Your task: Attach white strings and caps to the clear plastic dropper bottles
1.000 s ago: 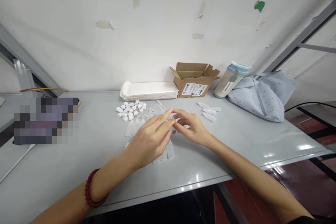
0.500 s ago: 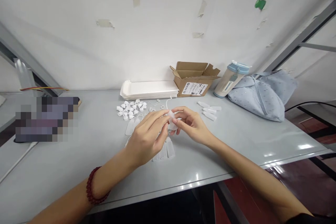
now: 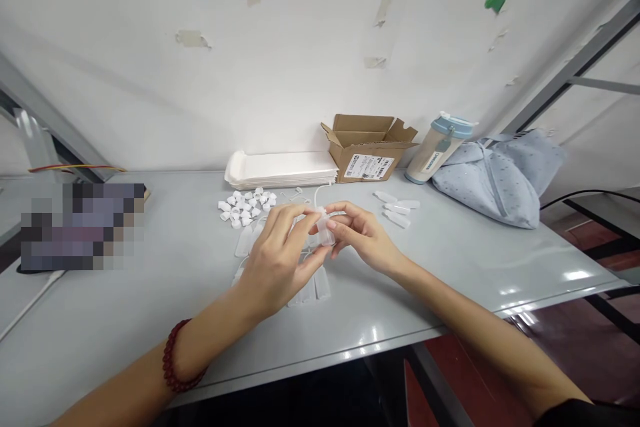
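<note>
On the near side, the left hand [image 3: 273, 253], its wrist ringed by a red bead bracelet [image 3: 175, 353], opens wider than half a second ago: its thumb has dropped to the base of a small clear bottle [image 3: 326, 233], while its forefinger reaches to the neck. I cannot tell how firmly these fingertips press. The right hand [image 3: 367, 240] has its thumb and fingers clamped on the bottle's right side, much as before. The bottle is between the hands, above the table [image 3: 150, 307], and more of its body shows now; its thin curved spout [image 3: 317, 196] points up and away, as it did half a second ago, though one second ago the hands hid most of it.

Under and beside the left hand lie more bottles [image 3: 323, 285], partly covered; whether they contain anything I cannot tell. Farther off, white caps [image 3: 247, 207] lie in a loose heap on the left, and a few spoutless bottles [image 3: 397, 219] lie on the right.

At the far edge, the cardboard box [image 3: 367, 163] stands with its flaps up, its floor hidden, beside a white stack [image 3: 283, 170]. To its right, a lidded tumbler [image 3: 435, 153] conceals its contents, next to a pale blue bag [image 3: 493, 187].
</note>
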Tool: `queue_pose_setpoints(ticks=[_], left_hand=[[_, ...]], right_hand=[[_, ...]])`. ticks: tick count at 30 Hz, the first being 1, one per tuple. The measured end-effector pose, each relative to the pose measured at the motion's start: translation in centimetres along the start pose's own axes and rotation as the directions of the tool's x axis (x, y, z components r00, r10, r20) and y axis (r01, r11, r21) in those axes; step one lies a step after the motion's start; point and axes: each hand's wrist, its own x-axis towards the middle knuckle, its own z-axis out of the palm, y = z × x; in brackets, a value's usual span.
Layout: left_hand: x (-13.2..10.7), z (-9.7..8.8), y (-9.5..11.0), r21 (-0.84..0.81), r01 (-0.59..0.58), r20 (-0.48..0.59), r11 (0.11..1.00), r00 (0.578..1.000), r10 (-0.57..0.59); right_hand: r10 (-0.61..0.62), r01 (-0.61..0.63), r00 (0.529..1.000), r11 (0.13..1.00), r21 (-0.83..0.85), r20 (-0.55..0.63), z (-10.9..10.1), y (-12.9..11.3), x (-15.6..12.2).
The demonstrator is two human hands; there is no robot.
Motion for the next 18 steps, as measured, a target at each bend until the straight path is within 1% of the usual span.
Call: queue_pose_setpoints(ticks=[4, 8, 13, 18], left_hand=[[0.0, 0.0, 0.1, -0.018, -0.008, 0.03, 1.0, 1.0, 0.009], [-0.1, 0.0, 0.1, -0.037, 0.005, 0.024, 0.999, 1.0, -0.005], [-0.2, 0.1, 0.3, -0.048, 0.041, 0.095, 0.998, 0.995, -0.036], [-0.2, 0.2, 0.4, -0.098, 0.024, 0.116, 0.995, 0.993, -0.012]], right_hand=[[0.008, -0.009, 1.0, 1.0, 0.011, 0.019, -0.3, 0.1, 0.1], [0.031, -0.029, 0.998, 0.999, -0.038, 0.047, -0.8, -0.3, 0.1], [0.102, -0.084, 0.985, 0.988, -0.126, 0.139, -1.6, -1.1, 0.1], [0.138, -0.119, 0.982, 0.982, -0.15, 0.126, -1.8, -1.2, 0.3]])
